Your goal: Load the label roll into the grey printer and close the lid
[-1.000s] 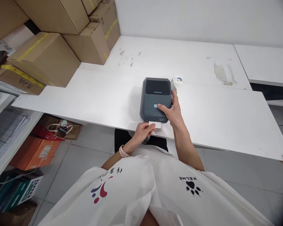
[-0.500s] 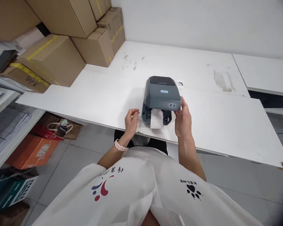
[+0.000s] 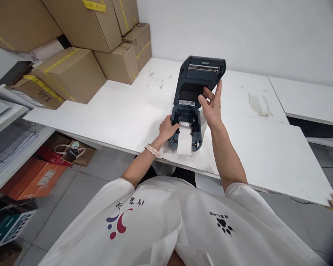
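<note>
A dark grey label printer [image 3: 197, 123] stands near the front edge of the white table, its lid [image 3: 199, 79] raised and tilted back. Inside the base, a white paper strip [image 3: 184, 142] runs forward and out over the front. My left hand [image 3: 168, 129] grips the base's left wall, thumb over the rim and fingers hidden outside. At the lid's right edge, my right hand [image 3: 213, 105] has its fingers on either side of the edge, supporting it. A printed label [image 3: 187, 102] shows near the hinge.
Cardboard boxes [image 3: 70, 75] are stacked at the table's back left against the wall. The white table [image 3: 127, 114] has worn patches. Below left, an orange box [image 3: 34, 179] and a bag [image 3: 74, 151] sit on the floor near a shelf [image 3: 22, 151].
The printer lid has swung from nearly closed to upright, with my right hand rising along with it. My left hand has moved right, from beside the printer onto its base.
</note>
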Motion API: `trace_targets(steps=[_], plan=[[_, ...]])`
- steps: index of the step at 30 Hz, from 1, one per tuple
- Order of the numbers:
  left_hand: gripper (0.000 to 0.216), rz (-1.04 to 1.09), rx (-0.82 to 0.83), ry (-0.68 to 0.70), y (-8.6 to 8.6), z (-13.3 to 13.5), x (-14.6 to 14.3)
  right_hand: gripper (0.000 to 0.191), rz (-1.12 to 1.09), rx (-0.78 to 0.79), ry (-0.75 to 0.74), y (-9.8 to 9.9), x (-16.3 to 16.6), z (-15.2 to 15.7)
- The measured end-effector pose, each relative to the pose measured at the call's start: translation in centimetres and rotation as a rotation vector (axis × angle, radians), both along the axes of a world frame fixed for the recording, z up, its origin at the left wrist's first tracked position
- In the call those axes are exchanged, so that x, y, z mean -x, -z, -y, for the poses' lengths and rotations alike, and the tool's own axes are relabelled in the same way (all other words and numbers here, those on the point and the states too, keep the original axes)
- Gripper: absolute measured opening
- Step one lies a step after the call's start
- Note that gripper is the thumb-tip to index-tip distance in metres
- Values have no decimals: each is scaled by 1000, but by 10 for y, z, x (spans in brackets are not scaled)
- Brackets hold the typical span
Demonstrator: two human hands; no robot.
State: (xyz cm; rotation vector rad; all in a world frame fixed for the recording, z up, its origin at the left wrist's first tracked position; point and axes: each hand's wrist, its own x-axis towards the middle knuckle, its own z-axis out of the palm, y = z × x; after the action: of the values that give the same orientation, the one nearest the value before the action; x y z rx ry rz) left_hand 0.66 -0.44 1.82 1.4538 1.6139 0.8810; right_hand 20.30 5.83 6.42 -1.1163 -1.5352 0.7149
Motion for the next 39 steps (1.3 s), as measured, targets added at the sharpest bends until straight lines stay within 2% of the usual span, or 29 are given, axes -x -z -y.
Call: trace_targets(steps=[3, 7, 9, 11, 13, 15, 18, 20, 24, 26, 28, 31, 33, 35, 37, 39], plan=[[51, -126, -45, 20, 3, -3, 1, 115, 32, 7, -7, 5, -5, -17], [50, -177, -100, 3, 5, -4, 1, 105, 70, 1, -35, 5, -7, -26], [51, -188, -103, -5, 5, -3, 0, 97, 81, -24, 1, 4, -3, -21], [53, -193, -92, -13, 4, -2, -1, 77, 142, -70, 68, 4, 5, -11], [54, -195, -86, -26, 3, -2, -2, 50, 326, -90, 76, 5, 17, 2], [52, -201, -93, -41, 4, -2, -3, 31, 629, -32, -27, 9, 30, 13], [48, -199, -105, -50, 5, -3, -3, 24, 1018, 142, -253, 15, 47, 21], [49, -189, -101, -52, 6, -2, -2, 27, 1086, 219, -337, 16, 54, 24], [53, -171, -93, -49, 5, -1, -2, 32, 987, 241, -411, 9, 38, 35], [54, -157, -92, -45, 4, -1, -2, 38, 737, 212, -442, 4, 12, 47], [56, -148, -86, -49, 4, 0, -2, 40, 403, 166, -407, 5, -23, 61], [59, -142, -79, -58, 3, 0, -3, 35, 100, 79, -124, 23, -75, 73], [60, -142, -77, -67, 2, 0, -4, 32, 21, 20, 147, 46, -98, 71], [59, -148, -75, -80, 1, 0, -5, 31, -21, -5, 349, 71, -109, 63], [58, -156, -73, -90, 1, 0, -5, 29, -67, 19, 432, 94, -112, 52], [58, -153, -73, -95, 2, 0, -6, 24, -103, 65, 439, 109, -113, 43]])
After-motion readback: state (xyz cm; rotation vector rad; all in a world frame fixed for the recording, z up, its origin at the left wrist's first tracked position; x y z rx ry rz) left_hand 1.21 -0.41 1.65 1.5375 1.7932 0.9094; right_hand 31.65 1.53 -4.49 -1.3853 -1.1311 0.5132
